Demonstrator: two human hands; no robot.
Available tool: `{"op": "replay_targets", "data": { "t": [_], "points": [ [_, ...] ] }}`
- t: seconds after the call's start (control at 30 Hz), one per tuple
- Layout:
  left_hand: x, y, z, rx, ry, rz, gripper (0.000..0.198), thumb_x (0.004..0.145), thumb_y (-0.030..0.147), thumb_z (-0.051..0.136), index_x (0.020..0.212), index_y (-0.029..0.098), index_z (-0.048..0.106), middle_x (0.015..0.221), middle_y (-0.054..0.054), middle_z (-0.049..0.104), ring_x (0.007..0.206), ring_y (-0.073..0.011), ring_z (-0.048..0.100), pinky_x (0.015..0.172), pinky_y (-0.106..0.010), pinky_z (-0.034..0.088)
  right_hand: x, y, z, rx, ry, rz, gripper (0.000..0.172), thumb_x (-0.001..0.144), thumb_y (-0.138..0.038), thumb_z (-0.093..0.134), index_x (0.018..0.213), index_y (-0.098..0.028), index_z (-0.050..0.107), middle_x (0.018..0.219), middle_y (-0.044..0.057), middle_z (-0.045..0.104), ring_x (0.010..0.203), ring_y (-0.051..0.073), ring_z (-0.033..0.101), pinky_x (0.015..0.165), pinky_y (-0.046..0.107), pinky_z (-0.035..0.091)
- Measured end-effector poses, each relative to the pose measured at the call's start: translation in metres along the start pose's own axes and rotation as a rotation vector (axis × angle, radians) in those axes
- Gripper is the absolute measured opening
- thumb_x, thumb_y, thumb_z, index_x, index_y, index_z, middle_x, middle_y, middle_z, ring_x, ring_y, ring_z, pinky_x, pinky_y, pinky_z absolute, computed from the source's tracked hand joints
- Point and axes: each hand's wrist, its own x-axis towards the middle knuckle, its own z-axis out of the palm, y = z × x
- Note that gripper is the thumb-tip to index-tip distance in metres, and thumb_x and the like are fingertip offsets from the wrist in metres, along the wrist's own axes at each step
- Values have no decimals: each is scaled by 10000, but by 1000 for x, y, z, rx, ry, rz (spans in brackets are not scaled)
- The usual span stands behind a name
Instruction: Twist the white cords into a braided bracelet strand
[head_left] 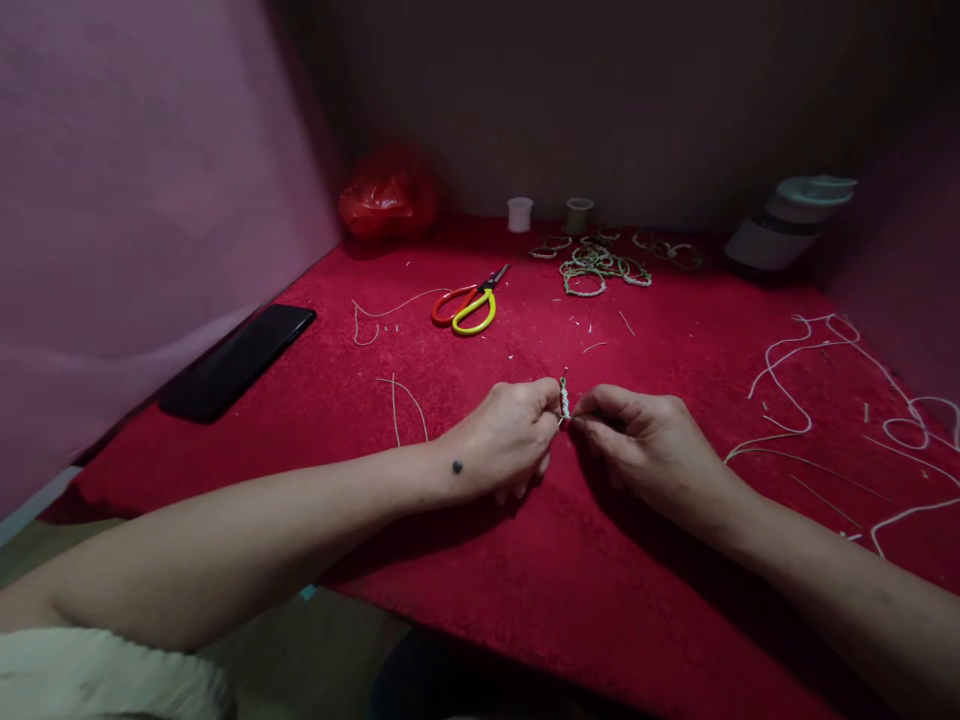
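A short piece of white and green braided cord (565,398) stands between my two hands, near the middle of the red-covered table. My left hand (517,435) is closed, its thumb and forefinger pressed together at the left side of the braid. On the other side, my right hand (637,430) pinches at the braid's lower end, where thin cord ends show. The fingers hide most of the strands they grip. Thin tan cords (410,400) emerge beyond my left wrist, and others (780,450) lie by my right wrist.
Red-and-yellow-handled scissors (474,305) lie beyond my hands. Several knotted bracelets (592,270), two small spools (519,214) and a red plastic bag (388,198) sit at the back. A black phone (238,362) is left; loose white cord (787,345) and a tilted bottle (780,225) are right.
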Motion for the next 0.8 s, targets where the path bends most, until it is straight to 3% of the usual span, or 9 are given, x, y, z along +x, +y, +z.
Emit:
{"op": "replay_targets", "data": {
  "t": [0.8],
  "points": [
    [3,-3,-3,120,-28,27,161,844,272,337,744,186,430,512,57,493,254,-61,426,230,-148,295,1,-1,1,-25,24,46,133,782,-195,501,706,-161,605,485,-39,485,415,67,424,443,196,318]
  ]
}}
